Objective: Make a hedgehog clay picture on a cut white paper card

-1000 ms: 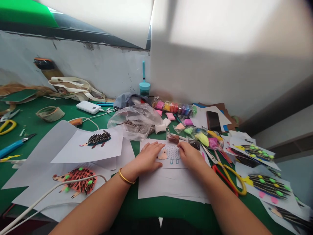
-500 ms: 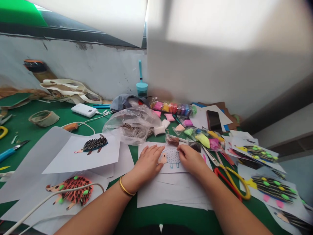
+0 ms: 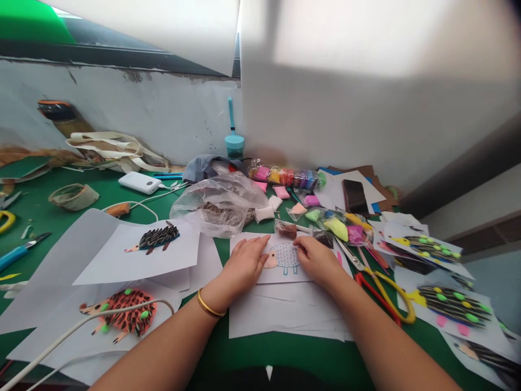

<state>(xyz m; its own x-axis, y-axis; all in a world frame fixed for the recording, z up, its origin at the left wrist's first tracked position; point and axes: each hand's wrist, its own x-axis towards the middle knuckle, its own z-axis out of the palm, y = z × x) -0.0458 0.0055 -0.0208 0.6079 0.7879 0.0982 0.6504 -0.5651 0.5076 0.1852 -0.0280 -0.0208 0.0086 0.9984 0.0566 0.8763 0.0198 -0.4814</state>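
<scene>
A sheet of white paper [image 3: 268, 278] lies in front of me with a hedgehog drawing [image 3: 287, 255] in blue outline, its face filled in peach. Flat on the sheet's left part rests my left hand [image 3: 244, 263], fingers stretched out beside the hedgehog's face, a gold bangle on the wrist. My right hand [image 3: 319, 259] is at the drawing's right end, fingers curled and thumb and forefinger pressed together at the paper. Whatever they may hold is hidden. More white sheets [image 3: 285, 315] lie underneath. Just behind are packets of brown clay [image 3: 287, 230] and black clay [image 3: 324, 238].
Yellow-handled scissors [image 3: 391, 293] lie right of my right arm. Behind are a plastic bag of seeds [image 3: 220, 209], colourful clay packets [image 3: 337, 228] and a phone [image 3: 355, 196]. Seed-covered hedgehog pictures [image 3: 158, 237] lie on both sides. A white cable [image 3: 81, 328] crosses the left.
My left hand has shifted slightly up and left, its thumb drawing in, so more of the hedgehog's face shows. My right hand stays at about the same spot on the drawing.
</scene>
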